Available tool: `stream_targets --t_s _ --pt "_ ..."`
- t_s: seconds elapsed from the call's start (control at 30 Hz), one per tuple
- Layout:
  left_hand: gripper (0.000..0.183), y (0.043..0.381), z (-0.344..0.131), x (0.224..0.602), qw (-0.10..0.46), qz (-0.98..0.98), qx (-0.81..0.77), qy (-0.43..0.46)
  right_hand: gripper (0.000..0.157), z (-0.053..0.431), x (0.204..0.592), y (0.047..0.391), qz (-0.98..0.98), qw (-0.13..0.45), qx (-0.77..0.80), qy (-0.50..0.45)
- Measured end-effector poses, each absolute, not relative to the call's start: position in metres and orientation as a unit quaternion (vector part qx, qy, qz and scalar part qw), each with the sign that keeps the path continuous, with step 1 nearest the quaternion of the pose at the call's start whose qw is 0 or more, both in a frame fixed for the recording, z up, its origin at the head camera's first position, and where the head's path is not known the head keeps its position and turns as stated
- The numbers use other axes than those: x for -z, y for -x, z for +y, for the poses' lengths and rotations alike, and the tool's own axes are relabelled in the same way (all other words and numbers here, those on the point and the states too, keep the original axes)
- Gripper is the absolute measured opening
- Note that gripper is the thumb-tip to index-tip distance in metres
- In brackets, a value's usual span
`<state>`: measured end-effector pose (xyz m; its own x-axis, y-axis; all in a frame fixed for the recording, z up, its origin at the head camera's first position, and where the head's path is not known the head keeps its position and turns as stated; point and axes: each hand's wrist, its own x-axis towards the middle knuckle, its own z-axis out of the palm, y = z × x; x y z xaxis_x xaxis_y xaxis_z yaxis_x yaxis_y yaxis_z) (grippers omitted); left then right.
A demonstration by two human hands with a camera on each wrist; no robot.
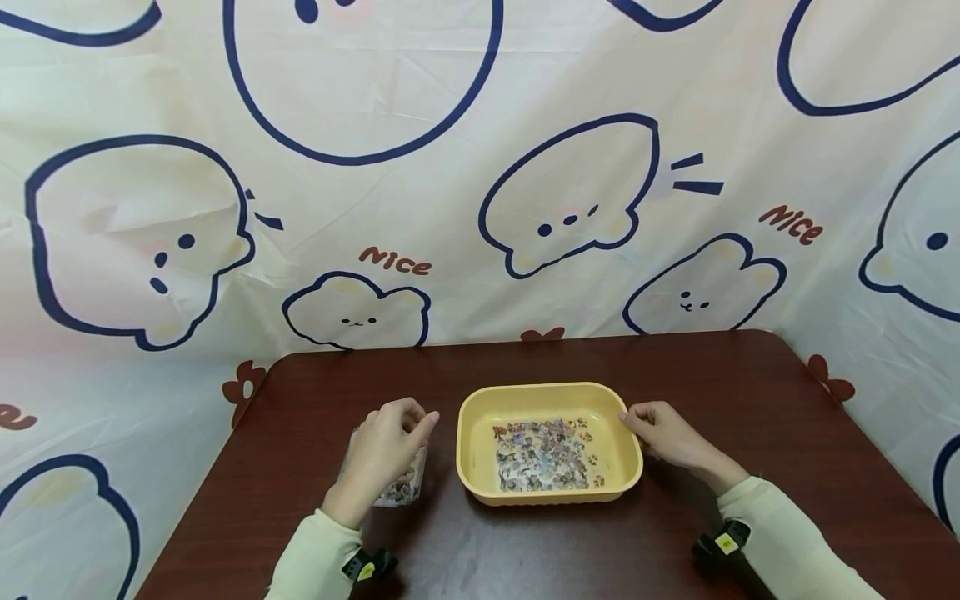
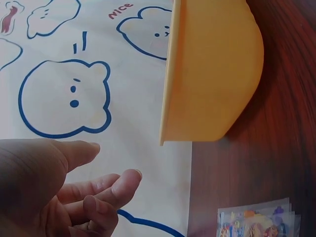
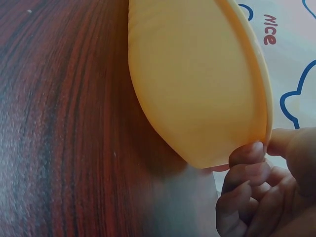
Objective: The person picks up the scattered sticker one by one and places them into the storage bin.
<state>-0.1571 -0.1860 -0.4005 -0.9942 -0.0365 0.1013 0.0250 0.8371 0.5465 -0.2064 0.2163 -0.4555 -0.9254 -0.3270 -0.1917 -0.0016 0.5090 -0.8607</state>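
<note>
A yellow plastic basin [image 1: 472, 467] stands on the table, with many small colourful pieces [image 1: 543, 457] lying flat over its bottom; they look like jigsaw pieces, though they are too small to be sure. My right hand [image 1: 667, 433] pinches the basin's right rim between thumb and index finger; in the right wrist view the yellow wall [image 3: 197, 89] meets those fingers. Left of the basin, my left hand [image 1: 386, 450] hovers with loosely bent fingers and nothing in them. Partly hidden beneath it lie stacked clear packets [image 1: 405, 490] with colourful printed contents, also visible as packets [image 2: 259, 219] in the left wrist view.
The dark brown wooden table [image 1: 525, 546] carries the basin and packets. A white cloth [image 1: 450, 208] printed with blue cartoon outlines hangs behind the table and along both sides. Each wrist wears a black strap device [image 1: 367, 567].
</note>
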Motion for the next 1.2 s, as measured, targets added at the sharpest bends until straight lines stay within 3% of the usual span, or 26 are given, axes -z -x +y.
stream_targets --t_s 1.2 --pt "0.027 0.158 -0.207 0.404 0.07 -0.963 0.26 -0.027 0.039 0.217 0.457 0.208 0.85 0.172 0.486 0.106"
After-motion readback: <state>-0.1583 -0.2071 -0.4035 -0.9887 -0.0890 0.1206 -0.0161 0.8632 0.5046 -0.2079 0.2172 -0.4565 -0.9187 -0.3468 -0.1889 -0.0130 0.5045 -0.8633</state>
